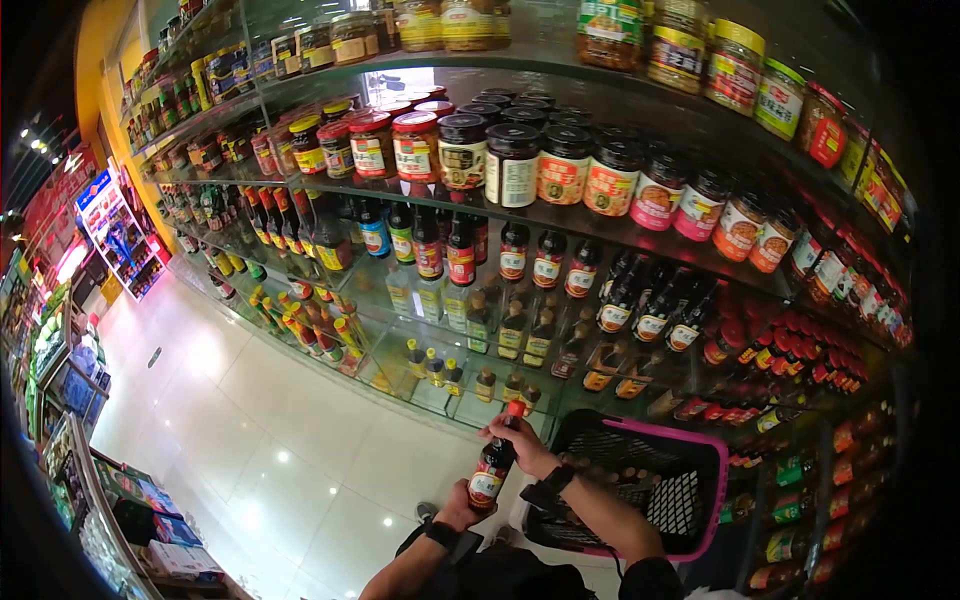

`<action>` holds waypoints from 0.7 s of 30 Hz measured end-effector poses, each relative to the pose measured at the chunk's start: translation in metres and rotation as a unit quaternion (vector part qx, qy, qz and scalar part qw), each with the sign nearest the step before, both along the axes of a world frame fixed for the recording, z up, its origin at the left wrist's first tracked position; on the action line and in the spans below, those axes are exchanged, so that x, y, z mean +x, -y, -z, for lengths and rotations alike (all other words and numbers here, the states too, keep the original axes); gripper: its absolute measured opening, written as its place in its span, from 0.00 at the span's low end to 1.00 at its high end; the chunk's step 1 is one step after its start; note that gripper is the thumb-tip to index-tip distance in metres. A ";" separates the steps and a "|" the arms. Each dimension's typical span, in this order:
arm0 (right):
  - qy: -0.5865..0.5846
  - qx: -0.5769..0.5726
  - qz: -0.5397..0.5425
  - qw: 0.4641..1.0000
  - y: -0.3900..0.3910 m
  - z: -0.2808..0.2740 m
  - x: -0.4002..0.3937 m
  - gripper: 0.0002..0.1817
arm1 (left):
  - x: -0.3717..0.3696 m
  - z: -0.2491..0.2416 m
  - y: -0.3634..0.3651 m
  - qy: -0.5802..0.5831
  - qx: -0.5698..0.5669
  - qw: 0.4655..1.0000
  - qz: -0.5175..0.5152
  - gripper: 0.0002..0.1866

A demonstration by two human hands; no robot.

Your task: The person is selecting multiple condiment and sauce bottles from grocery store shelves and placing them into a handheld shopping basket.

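Note:
A dark sauce bottle (490, 474) with a red cap and a red-and-white label is held tilted in front of me, between both hands. My left hand (460, 505) is closed around its lower end, below the label. Up at the neck, just under the cap, my right hand (517, 440) has its fingers wrapped round the glass. To the right of the bottle stands a black shopping basket (722, 470) with a pink rim, partly covered by my right forearm. Several small brownish round shapes show inside it, too dim to name.
Glass shelves (420, 190) packed with jars and bottles run across the front. Similar dark sauce bottles (548, 262) stand on a middle shelf. Pale floor tiles (260, 440) stretch to the left, with a display of packaged goods (165, 530) at the lower left.

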State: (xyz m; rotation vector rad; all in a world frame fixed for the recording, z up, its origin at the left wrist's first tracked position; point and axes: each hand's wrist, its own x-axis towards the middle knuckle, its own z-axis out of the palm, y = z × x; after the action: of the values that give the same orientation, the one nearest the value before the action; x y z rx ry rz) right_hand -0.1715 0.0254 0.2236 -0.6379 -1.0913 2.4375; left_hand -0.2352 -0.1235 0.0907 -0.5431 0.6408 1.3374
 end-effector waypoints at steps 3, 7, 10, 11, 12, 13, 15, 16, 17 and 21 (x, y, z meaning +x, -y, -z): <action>0.033 0.079 0.002 0.996 0.011 -0.011 -0.044 0.05 | -0.039 -0.008 0.005 0.036 0.031 0.999 -0.013 0.20; 0.002 0.139 0.027 0.990 0.016 -0.048 -0.112 0.07 | -0.094 -0.053 0.001 0.014 0.074 0.996 -0.044 0.21; 0.022 0.140 0.041 0.989 0.007 -0.093 -0.157 0.08 | -0.140 -0.085 -0.010 -0.086 0.111 0.990 -0.024 0.21; 0.007 0.131 0.047 0.990 0.000 -0.102 -0.170 0.07 | -0.151 -0.110 -0.013 -0.116 0.110 0.987 -0.018 0.21; -0.009 0.123 0.053 0.991 -0.008 -0.112 -0.182 0.07 | -0.161 -0.136 -0.015 -0.146 0.110 0.983 -0.012 0.21; 0.005 0.118 0.066 0.991 -0.015 -0.122 -0.191 0.07 | -0.172 -0.148 -0.019 -0.158 0.121 0.980 0.000 0.21; 0.005 0.084 0.075 0.994 -0.034 -0.138 -0.205 0.06 | -0.192 -0.171 -0.028 -0.182 0.145 0.973 0.013 0.21; 0.010 0.074 0.092 0.993 -0.043 -0.146 -0.209 0.06 | -0.201 -0.178 -0.036 -0.194 0.168 0.966 0.021 0.21; 0.006 0.065 0.103 0.993 -0.053 -0.153 -0.213 0.06 | -0.208 -0.183 -0.045 -0.210 0.166 0.963 0.033 0.22; 0.008 0.096 0.142 0.985 -0.082 -0.178 -0.214 0.06 | -0.219 -0.213 -0.075 -0.280 0.176 0.940 0.079 0.26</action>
State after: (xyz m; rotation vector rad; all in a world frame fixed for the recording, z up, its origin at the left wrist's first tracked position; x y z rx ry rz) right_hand -0.3859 0.1076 0.4020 -0.6992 -1.1397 2.0612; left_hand -0.4539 -0.0481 0.3035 0.1929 0.8586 1.4156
